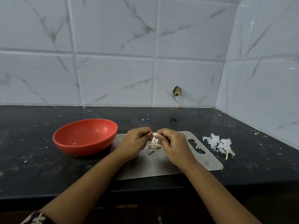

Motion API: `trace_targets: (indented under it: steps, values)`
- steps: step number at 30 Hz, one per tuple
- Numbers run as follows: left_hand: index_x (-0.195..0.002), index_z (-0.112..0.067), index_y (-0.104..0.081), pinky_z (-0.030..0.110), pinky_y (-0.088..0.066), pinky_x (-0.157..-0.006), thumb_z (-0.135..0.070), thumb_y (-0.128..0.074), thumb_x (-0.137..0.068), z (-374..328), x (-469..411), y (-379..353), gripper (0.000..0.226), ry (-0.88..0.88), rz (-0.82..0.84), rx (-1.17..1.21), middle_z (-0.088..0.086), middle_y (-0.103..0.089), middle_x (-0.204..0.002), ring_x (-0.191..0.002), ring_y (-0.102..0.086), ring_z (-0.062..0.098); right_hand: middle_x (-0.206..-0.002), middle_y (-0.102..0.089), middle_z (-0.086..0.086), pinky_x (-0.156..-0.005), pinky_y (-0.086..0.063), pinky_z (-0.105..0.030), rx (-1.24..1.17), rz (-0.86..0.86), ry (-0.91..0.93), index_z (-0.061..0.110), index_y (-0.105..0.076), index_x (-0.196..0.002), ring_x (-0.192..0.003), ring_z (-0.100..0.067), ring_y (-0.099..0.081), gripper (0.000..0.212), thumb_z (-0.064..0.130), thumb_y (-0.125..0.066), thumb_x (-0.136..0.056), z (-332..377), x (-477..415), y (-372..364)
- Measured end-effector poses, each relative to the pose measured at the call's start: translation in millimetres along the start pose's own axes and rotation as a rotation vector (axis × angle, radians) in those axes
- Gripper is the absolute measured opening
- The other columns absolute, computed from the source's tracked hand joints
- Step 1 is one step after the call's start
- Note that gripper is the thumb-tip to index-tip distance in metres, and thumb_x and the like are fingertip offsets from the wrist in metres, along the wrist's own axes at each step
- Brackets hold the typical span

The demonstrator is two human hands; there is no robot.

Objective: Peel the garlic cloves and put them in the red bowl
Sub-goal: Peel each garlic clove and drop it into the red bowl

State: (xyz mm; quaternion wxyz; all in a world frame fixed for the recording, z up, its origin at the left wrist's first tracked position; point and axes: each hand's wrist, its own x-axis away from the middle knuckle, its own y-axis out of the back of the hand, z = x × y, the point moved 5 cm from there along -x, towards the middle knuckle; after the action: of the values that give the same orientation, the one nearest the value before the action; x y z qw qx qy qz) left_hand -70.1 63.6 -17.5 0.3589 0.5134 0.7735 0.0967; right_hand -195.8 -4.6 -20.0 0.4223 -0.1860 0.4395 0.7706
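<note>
From the head view, both hands, left point(135, 141) and right point(174, 143), pinch one clove point(155, 135) above the board point(208, 160), so peeling seems underway; next, strip the skin and drop it in the near-empty bowl point(85, 136) just left.

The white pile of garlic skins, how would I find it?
Look at the black counter below the tiled wall, then find the metal cutting board in the middle. Just past the board's right end, on the counter, lies the pile of garlic skins. It is papery, bright white and shredded, unlike the smooth beige garlic pieces on the board.
</note>
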Motion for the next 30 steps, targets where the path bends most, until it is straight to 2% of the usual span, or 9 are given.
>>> trace_targets:
  steps: [2,4,9,12,13,15,19,26,30]
  values:
    - [-0.072,-0.012,-0.055,0.015,-0.033,-0.047,-0.008,-0.045,-0.100,3.8,1.0,-3.9,0.029,0.111,0.055,0.245,-0.007,-0.044,-0.050,-0.046,-0.039,0.005,-0.068,-0.061,0.005,-0.056,-0.040,-0.016,-0.002,0.000,-0.001,0.015,-0.069,-0.088,-0.064,-0.008,-0.056,0.015,0.009,-0.057,-0.095,1.1,-0.1,1.3]
    - [-0.074,-0.011,-0.056,0.015,-0.032,-0.047,-0.009,-0.045,-0.100,5.8,0.8,-4.5,0.029,0.143,0.063,0.288,-0.007,-0.045,-0.051,-0.046,-0.039,0.005,-0.067,-0.061,0.005,-0.055,-0.037,-0.012,-0.025,0.006,-0.030,0.015,-0.070,-0.086,-0.061,-0.005,-0.054,0.016,0.010,-0.057,-0.095,2.2,-0.3,1.7]
    - [-0.074,-0.014,-0.062,0.010,-0.033,-0.055,-0.012,-0.052,-0.090,-7.2,1.4,5.9,0.019,-0.261,-0.158,-0.307,-0.015,-0.049,-0.059,-0.059,-0.048,0.006,-0.060,-0.059,0.004,-0.057,-0.043,-0.019,-0.230,0.073,-0.248,0.018,-0.065,-0.074,-0.055,-0.005,-0.051,0.026,0.010,-0.054,-0.097,-0.8,1.1,-0.6]
    - [-0.080,-0.014,-0.064,0.009,-0.033,-0.057,-0.016,-0.050,-0.087,-14.5,5.7,6.0,0.016,-0.370,-0.230,-0.462,-0.016,-0.052,-0.066,-0.062,-0.048,0.002,-0.056,-0.053,0.003,-0.055,-0.041,-0.017,-0.348,0.123,-0.338,0.012,-0.061,-0.069,-0.052,-0.004,-0.048,0.032,0.011,-0.049,-0.099,-0.3,2.0,-3.3]
    - [-0.082,-0.014,-0.065,0.015,-0.038,-0.055,-0.022,-0.047,-0.088,-16.4,7.1,5.6,0.021,-0.391,-0.251,-0.503,-0.013,-0.057,-0.069,-0.062,-0.050,0.003,-0.055,-0.050,0.003,-0.053,-0.039,-0.016,-0.382,0.128,-0.355,0.012,-0.060,-0.068,-0.051,-0.004,-0.046,0.033,0.011,-0.048,-0.099,0.5,2.2,-3.9]
    - [-0.087,-0.017,-0.068,0.026,-0.047,-0.049,-0.030,-0.044,-0.088,-19.0,9.9,7.7,0.028,-0.419,-0.303,-0.562,-0.008,-0.066,-0.074,-0.062,-0.060,0.011,-0.054,-0.048,0.004,-0.052,-0.037,-0.014,-0.425,0.124,-0.368,0.012,-0.059,-0.068,-0.050,-0.004,-0.044,0.034,0.011,-0.046,-0.100,1.8,2.0,-4.1]
    - [-0.100,-0.022,-0.072,0.020,-0.048,-0.054,-0.034,-0.050,-0.090,-22.9,12.5,11.1,0.027,-0.438,-0.349,-0.554,-0.011,-0.072,-0.083,-0.072,-0.062,0.007,-0.053,-0.050,0.005,-0.052,-0.038,-0.013,-0.440,0.106,-0.372,0.011,-0.060,-0.070,-0.051,-0.004,-0.046,0.033,0.014,-0.047,-0.100,2.6,2.2,-4.5]
    - [-0.093,-0.021,-0.069,0.036,-0.052,-0.054,-0.038,-0.043,-0.089,-17.4,8.2,12.4,0.031,-0.364,-0.320,-0.518,-0.009,-0.070,-0.079,-0.066,-0.062,0.011,-0.057,-0.055,0.006,-0.056,-0.042,-0.013,-0.384,0.088,-0.344,0.013,-0.062,-0.072,-0.052,-0.002,-0.049,0.030,0.014,-0.049,-0.100,2.8,2.0,-3.5]
    - [-0.093,-0.022,-0.069,0.034,-0.051,-0.052,-0.039,-0.042,-0.088,-18.4,9.7,12.5,0.033,-0.357,-0.326,-0.531,-0.009,-0.069,-0.078,-0.059,-0.059,0.009,-0.060,-0.057,0.006,-0.058,-0.043,-0.015,-0.326,0.071,-0.311,0.016,-0.063,-0.072,-0.054,-0.003,-0.050,0.028,0.015,-0.052,-0.098,2.8,2.0,-1.7]
